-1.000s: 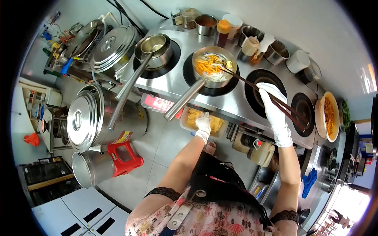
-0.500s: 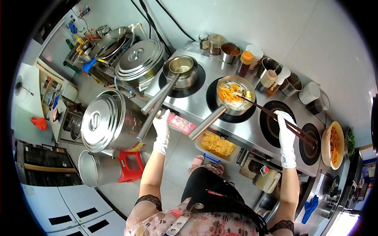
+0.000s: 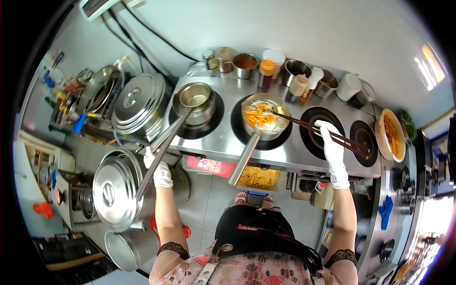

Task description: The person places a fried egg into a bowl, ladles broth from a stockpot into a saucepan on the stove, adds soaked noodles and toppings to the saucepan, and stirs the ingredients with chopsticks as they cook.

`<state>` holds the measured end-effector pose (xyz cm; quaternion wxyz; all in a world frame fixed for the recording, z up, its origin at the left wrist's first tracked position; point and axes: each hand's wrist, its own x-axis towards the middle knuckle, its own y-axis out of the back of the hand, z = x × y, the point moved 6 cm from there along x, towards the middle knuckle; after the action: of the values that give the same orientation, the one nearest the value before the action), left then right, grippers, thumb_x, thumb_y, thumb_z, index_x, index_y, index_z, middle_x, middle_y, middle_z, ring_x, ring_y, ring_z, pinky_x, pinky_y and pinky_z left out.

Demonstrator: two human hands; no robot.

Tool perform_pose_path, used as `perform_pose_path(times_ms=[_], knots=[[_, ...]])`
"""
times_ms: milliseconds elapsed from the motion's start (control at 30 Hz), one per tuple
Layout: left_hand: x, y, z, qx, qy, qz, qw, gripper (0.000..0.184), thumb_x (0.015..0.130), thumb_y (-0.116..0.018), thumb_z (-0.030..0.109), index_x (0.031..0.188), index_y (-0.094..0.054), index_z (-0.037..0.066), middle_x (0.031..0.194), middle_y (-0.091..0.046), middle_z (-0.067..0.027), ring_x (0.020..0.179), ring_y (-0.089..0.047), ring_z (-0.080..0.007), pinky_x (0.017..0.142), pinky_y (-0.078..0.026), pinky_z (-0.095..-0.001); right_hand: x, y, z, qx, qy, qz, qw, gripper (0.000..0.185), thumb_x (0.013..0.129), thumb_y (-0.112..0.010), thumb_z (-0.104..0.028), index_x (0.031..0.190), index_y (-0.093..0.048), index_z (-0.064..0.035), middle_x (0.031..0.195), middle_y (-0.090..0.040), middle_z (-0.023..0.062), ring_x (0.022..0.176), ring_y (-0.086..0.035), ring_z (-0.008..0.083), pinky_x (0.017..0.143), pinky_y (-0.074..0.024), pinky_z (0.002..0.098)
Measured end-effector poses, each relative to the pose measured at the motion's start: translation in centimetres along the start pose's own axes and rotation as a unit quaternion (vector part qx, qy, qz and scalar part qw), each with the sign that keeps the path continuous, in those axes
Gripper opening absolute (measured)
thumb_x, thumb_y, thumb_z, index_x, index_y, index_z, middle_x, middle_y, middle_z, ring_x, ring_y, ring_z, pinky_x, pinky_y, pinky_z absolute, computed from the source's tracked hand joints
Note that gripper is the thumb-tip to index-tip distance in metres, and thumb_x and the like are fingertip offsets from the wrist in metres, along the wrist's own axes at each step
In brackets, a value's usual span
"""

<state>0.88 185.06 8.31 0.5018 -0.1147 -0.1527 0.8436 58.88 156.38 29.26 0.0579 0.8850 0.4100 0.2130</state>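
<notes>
My right hand (image 3: 332,153), in a white glove, is closed around long dark chopsticks (image 3: 304,124). Their tips reach into a long-handled pan (image 3: 249,154) on a round hob, among orange shreds and white strips (image 3: 266,118). My left hand (image 3: 160,171), also gloved, is at the handle end of a saucepan (image 3: 202,116) on the left hob. Its fingers appear wrapped round that handle, partly hidden. A deep metal ladle (image 3: 194,96) rests in the saucepan, and its long handle crosses over my left hand.
Along the wall stand a sauce bottle (image 3: 266,73), a pot of red sauce (image 3: 245,65) and several containers. Large lidded pots (image 3: 116,190) stand left. A bowl of orange shreds (image 3: 390,135) is at the far right. Below the counter is a tub of yellow food (image 3: 259,178).
My left hand has moved left beneath the ladle handle to the saucepan handle. The chopsticks stay in the pan in my right hand. The camera view has turned.
</notes>
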Motion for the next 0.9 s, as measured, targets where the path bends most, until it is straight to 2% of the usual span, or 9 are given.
perform_pose_path(times_ms=[200, 267, 300, 333, 400, 467, 533, 600, 900], knots=[[6.3, 2.2, -1.4, -0.023, 0.073, -0.030, 0.997, 0.026, 0.090, -0.061, 0.031, 0.093, -0.064, 0.005, 0.075, -0.063, -0.0032, 0.055, -0.051, -0.0116, 0.051, -0.043, -0.0241, -1.1, -2.3, 0.0, -0.028, 0.001, -0.032, 0.999, 0.013, 0.084, -0.062, -0.004, 0.094, -0.067, 0.0012, 0.093, -0.068, 0.0104, 0.087, -0.064, 0.0189, 0.081, -0.0501, 0.0300], [7.0, 2.9, -2.1, -0.042, 0.165, -0.047, 0.984, 0.031, 0.091, -0.060, 0.034, 0.098, -0.064, 0.004, 0.082, -0.065, -0.0060, 0.065, -0.056, -0.0143, 0.061, -0.047, -0.0249, -1.6, -4.4, 0.4, -0.027, -0.001, -0.060, 0.998, 0.011, 0.083, -0.063, -0.004, 0.093, -0.067, -0.0001, 0.090, -0.068, 0.0086, 0.086, -0.065, 0.0166, 0.079, -0.0511, 0.0285], [5.3, 2.1, -0.7, 0.025, 0.039, -0.042, 0.998, 0.038, 0.091, -0.057, 0.039, 0.101, -0.065, 0.004, 0.089, -0.066, -0.0094, 0.075, -0.058, -0.0166, 0.074, -0.048, -0.0269, -1.7, -5.4, 0.9, -0.022, -0.006, -0.072, 0.997, 0.012, 0.084, -0.063, -0.004, 0.093, -0.067, 0.0007, 0.092, -0.068, 0.0090, 0.088, -0.064, 0.0168, 0.081, -0.0499, 0.0289], [7.0, 3.2, -2.8, -0.059, -0.015, -0.187, 0.980, 0.046, 0.092, -0.054, 0.043, 0.113, -0.060, 0.003, 0.105, -0.063, -0.0112, 0.090, -0.056, -0.0186, 0.082, -0.045, -0.0319, -1.7, -6.1, 1.5, -0.016, -0.010, -0.084, 0.996, 0.012, 0.084, -0.062, -0.005, 0.093, -0.067, 0.0014, 0.094, -0.068, 0.0095, 0.090, -0.063, 0.0170, 0.084, -0.0487, 0.0294], [8.4, 7.1, -9.1, -0.485, 0.312, -0.015, 0.817, 0.051, 0.093, -0.052, 0.043, 0.124, -0.052, 0.003, 0.118, -0.057, -0.0104, 0.098, -0.052, -0.0192, 0.080, -0.045, -0.0337, -1.5, -6.1, 2.4, -0.014, 0.013, -0.071, 0.997, 0.012, 0.085, -0.062, -0.006, 0.093, -0.067, 0.0014, 0.094, -0.068, 0.0092, 0.088, -0.063, 0.0161, 0.083, -0.0490, 0.0289], [2.0, 7.1, -6.5, 0.059, 0.244, 0.038, 0.967, 0.048, 0.092, -0.053, 0.041, 0.124, -0.052, 0.005, 0.118, -0.057, -0.0097, 0.093, -0.055, -0.0196, 0.074, -0.046, -0.0343, -0.9, -5.2, 3.2, -0.065, -0.015, -0.066, 0.996, 0.012, 0.085, -0.062, -0.008, 0.094, -0.066, -0.0001, 0.094, -0.068, 0.0079, 0.088, -0.064, 0.0185, 0.080, -0.0506, 0.0288], [1.3, 9.5, -14.0, -0.160, 0.216, -0.341, 0.901, 0.029, 0.091, -0.057, 0.031, 0.106, -0.060, 0.006, 0.088, -0.067, -0.0089, 0.066, -0.060, -0.0149, 0.060, -0.046, -0.0282, -0.9, -3.7, 1.3, -0.022, -0.052, -0.036, 0.998, 0.013, 0.086, -0.062, -0.008, 0.095, -0.066, 0.0004, 0.092, -0.069, 0.0091, 0.087, -0.065, 0.0175, 0.079, -0.0505, 0.0288], [-12.4, 2.0, -4.1, 0.190, 0.292, -0.098, 0.932, 0.025, 0.091, -0.057, 0.026, 0.104, -0.061, 0.005, 0.087, -0.067, -0.0084, 0.062, -0.059, -0.0136, 0.055, -0.046, -0.0242, -0.4, -2.6, -0.2, -0.007, -0.017, -0.019, 1.000, 0.013, 0.086, -0.062, -0.008, 0.094, -0.067, 0.0005, 0.092, -0.069, 0.0095, 0.086, -0.065, 0.0177, 0.079, -0.0507, 0.0290], [-20.1, -9.2, 0.7, 0.168, 0.248, -0.279, 0.912, 0.025, 0.092, -0.057, 0.023, 0.106, -0.062, 0.003, 0.087, -0.064, -0.0023, 0.071, -0.056, -0.0081, 0.064, -0.043, -0.0212, -0.4, -7.5, -0.6, -0.031, 0.075, -0.010, 0.997, 0.013, 0.087, -0.056, -0.008, 0.088, -0.065, 0.0024, 0.087, -0.066, 0.0118, 0.087, -0.063, 0.0221, 0.082, -0.0490, 0.0312]])
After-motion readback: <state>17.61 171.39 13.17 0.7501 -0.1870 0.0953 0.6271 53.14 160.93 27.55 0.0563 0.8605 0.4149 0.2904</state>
